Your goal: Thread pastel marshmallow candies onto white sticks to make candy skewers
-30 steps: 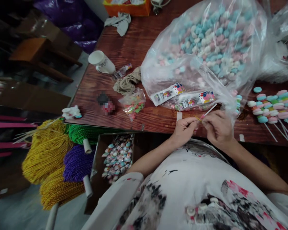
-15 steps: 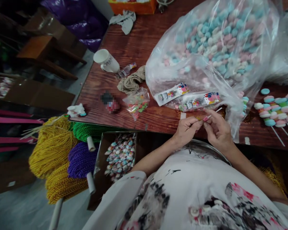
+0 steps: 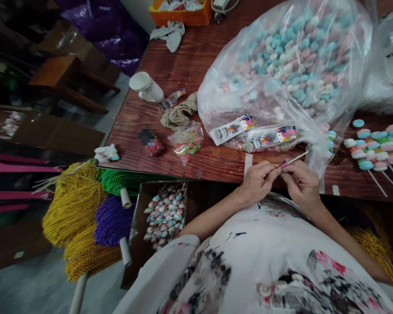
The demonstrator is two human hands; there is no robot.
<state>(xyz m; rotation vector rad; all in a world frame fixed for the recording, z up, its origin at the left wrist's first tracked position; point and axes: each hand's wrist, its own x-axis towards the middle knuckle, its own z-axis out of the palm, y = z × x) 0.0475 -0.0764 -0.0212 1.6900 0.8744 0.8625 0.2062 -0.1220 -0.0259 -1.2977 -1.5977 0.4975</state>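
At the table's front edge my left hand (image 3: 259, 181) and my right hand (image 3: 301, 182) meet, their fingertips closed in a pinch. A thin white stick (image 3: 297, 158) slants up to the right from between them. A small pink-purple piece (image 3: 283, 165) shows at its lower end, partly hidden by the fingers. Which fingers bear on the stick is hard to make out. Just beyond my hands lie printed clear wrappers (image 3: 271, 138) against a large clear bag of pastel marshmallows (image 3: 291, 61). Marshmallow skewers (image 3: 380, 148) lie to the right.
On the table's left are a white mug (image 3: 147, 87), a beige cloth (image 3: 180, 112) and a small bag of colourful candies (image 3: 187, 143). Below the edge stand a box of wrapped sweets (image 3: 165, 213) and bundles of yellow cord (image 3: 74, 205) and purple cord (image 3: 113, 220).
My right hand has turned and drawn lower, its fingers now curled closer to the left. More of the white stick shows. The view has shifted slightly.
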